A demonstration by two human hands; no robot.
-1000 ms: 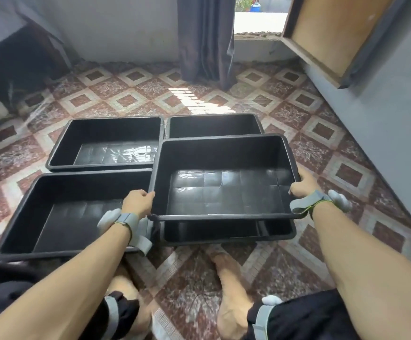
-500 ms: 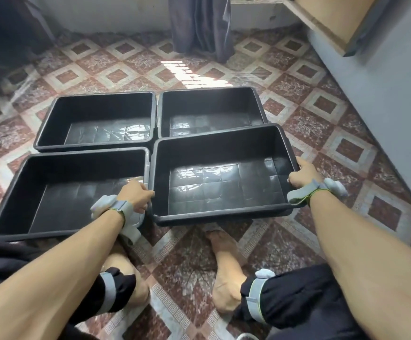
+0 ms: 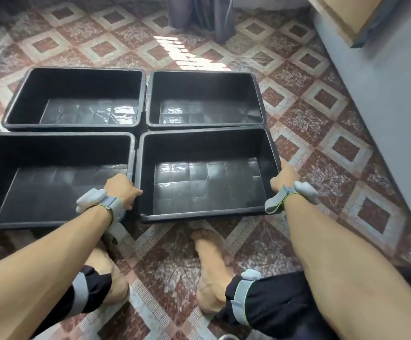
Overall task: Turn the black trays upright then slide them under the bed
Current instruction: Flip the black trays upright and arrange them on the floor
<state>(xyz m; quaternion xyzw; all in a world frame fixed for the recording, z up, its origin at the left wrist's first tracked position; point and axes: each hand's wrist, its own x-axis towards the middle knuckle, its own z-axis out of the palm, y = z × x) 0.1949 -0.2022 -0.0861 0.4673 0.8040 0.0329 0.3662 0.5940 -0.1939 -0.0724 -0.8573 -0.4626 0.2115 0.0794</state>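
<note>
- Near-right black tray [image 3: 207, 212] sits upright on the tiled floor [image 3: 322, 123], long axis running hand to hand.
- Left hand [image 3: 122, 190] and right hand [image 3: 281, 177] each clasp a short end.
- No bed is in view, so the slide direction is unclear.

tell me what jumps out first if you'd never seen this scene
Four black trays, all open side up, sit in a two-by-two block on the patterned tile floor. The left hand and right hand grip opposite sides of the near right tray, beside the near left tray. Behind them lie the far left tray and far right tray, with bare feet below.
</note>
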